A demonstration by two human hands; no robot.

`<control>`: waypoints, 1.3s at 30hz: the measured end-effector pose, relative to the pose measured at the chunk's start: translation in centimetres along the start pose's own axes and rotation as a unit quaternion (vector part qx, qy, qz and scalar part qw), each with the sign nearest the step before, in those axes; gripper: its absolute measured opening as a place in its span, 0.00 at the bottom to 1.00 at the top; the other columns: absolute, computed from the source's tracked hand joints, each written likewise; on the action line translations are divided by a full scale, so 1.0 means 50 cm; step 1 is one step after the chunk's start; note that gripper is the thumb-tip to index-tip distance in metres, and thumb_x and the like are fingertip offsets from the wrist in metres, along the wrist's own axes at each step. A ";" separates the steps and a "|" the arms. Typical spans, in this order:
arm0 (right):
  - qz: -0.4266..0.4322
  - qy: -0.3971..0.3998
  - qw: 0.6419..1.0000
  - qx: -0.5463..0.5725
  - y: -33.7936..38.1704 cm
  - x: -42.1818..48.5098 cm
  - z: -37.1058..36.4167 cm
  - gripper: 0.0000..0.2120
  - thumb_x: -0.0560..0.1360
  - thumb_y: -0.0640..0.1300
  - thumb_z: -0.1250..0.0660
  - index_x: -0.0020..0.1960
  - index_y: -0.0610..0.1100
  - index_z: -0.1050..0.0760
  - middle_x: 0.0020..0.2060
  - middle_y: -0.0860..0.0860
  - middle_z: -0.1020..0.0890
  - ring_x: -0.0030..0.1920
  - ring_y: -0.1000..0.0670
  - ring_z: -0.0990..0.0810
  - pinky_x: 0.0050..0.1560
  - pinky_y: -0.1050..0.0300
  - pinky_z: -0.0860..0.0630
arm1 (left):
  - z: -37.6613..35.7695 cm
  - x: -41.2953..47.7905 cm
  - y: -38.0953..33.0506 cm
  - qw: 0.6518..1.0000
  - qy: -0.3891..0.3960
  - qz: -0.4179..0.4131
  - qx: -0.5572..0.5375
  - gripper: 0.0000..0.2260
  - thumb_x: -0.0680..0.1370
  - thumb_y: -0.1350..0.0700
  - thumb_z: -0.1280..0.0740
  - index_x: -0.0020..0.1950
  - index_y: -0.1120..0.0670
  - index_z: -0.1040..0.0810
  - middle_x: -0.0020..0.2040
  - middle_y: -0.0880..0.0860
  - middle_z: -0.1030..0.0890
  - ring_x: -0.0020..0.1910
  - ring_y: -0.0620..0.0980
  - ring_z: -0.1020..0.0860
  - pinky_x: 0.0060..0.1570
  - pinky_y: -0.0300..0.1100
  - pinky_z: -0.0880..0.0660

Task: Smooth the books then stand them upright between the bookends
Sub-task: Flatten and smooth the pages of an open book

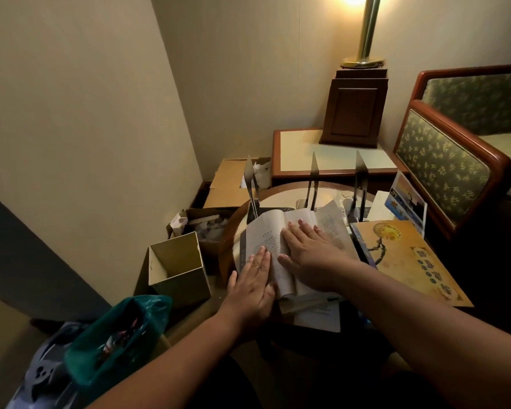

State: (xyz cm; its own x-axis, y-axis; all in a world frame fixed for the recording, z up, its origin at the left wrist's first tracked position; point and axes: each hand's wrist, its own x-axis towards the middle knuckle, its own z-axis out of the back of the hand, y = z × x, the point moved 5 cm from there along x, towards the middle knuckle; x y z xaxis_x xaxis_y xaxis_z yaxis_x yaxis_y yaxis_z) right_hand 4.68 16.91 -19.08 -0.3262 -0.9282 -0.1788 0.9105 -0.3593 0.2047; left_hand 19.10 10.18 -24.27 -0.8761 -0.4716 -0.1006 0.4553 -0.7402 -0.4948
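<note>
**Smoothing under way, nothing stood yet**

Your left hand and right hand lie flat, fingers straight, pressing the open book on the table. The 3 bookends behind it hold nothing; the yellow book also lies flat.

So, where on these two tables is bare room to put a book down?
Bare: the round table behind the open book, between the left bookend and the middle bookend; also the side table in front of the lamp base. Crowded: right of the open book, where the yellow book lies, and the near edge, where papers lie.
</note>
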 end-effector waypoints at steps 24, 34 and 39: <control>-0.010 -0.013 0.998 -0.065 -0.003 0.005 -0.035 0.35 0.78 0.68 0.64 0.79 0.51 0.67 0.78 0.53 0.64 0.76 0.52 0.70 0.77 0.46 0.65 | 0.038 0.189 0.016 0.997 -0.059 0.021 -0.050 0.30 0.80 0.44 0.59 0.81 0.48 0.61 0.81 0.47 0.64 0.78 0.47 0.65 0.77 0.57 0.62; -0.005 -0.012 0.998 -0.067 -0.002 0.001 -0.037 0.33 0.80 0.65 0.64 0.77 0.50 0.69 0.78 0.53 0.65 0.76 0.52 0.70 0.77 0.46 0.65 | -0.049 0.004 0.004 0.995 -0.036 -0.002 -0.094 0.29 0.81 0.39 0.58 0.78 0.42 0.68 0.77 0.38 0.70 0.75 0.38 0.70 0.76 0.51 0.67; -0.003 -0.015 0.998 -0.056 -0.002 -0.002 -0.034 0.34 0.80 0.65 0.63 0.78 0.50 0.68 0.78 0.53 0.64 0.76 0.52 0.70 0.77 0.46 0.65 | -0.045 -0.008 -0.007 0.995 -0.024 0.008 -0.092 0.29 0.81 0.40 0.58 0.78 0.44 0.68 0.77 0.39 0.71 0.74 0.37 0.72 0.75 0.51 0.68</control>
State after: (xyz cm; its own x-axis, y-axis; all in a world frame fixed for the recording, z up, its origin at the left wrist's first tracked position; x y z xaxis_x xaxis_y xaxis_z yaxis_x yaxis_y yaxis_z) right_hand 5.08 17.19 -20.73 -0.3374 -0.9292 -0.1510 0.9307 -0.3533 0.0946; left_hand 18.92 11.72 -26.01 -0.8580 -0.5086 -0.0714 0.4293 -0.6339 -0.6433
